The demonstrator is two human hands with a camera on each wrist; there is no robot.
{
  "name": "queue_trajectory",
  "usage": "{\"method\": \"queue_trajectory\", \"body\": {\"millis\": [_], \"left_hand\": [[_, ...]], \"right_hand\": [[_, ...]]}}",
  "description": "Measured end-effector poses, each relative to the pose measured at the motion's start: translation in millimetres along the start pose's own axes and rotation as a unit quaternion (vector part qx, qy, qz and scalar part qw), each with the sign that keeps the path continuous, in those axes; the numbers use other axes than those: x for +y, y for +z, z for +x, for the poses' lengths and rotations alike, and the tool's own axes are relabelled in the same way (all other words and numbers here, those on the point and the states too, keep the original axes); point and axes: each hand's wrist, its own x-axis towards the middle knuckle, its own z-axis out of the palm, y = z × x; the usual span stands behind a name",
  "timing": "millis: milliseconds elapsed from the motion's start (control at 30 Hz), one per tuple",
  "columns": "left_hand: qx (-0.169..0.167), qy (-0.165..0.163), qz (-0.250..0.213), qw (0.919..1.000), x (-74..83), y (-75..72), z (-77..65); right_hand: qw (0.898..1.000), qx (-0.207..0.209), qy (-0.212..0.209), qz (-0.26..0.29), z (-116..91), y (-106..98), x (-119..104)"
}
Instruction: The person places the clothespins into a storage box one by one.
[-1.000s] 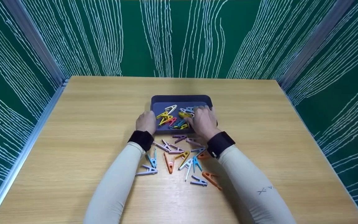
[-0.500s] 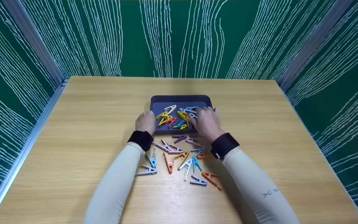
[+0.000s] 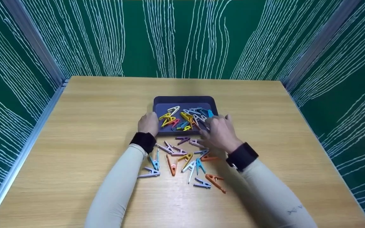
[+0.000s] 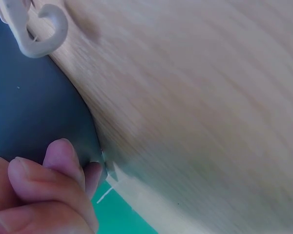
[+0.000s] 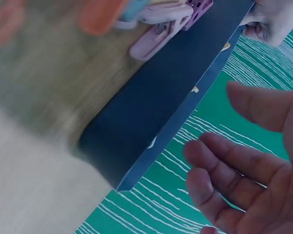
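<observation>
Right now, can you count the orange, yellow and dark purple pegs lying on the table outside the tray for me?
Orange pegs: 3
Yellow peg: 1
Dark purple peg: 1
Total: 5 that I can see

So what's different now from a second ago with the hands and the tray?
The right hand has drawn back and to the right, to the near right corner of the tray. It holds nothing visible, and a bright blue clip now shows in the tray by its fingers. The left hand still grips the tray's left side; the loose clips on the table lie as before.
</observation>
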Motion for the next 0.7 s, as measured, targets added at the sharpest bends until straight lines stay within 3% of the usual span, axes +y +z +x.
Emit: {"method": "queue_trajectory", "body": {"millis": [367,700], "left_hand": [[0.009,0.002,0.009,0.9999,0.2,1.7,0.6],[0.001,-0.008,0.016,0.9998,1.1,0.9,0.4]], "right_hand": [[0.998,-0.045,-0.047,0.028,-33,-3,10],[0.990,-0.106,-0.090,0.006,-56,0,20]]}}
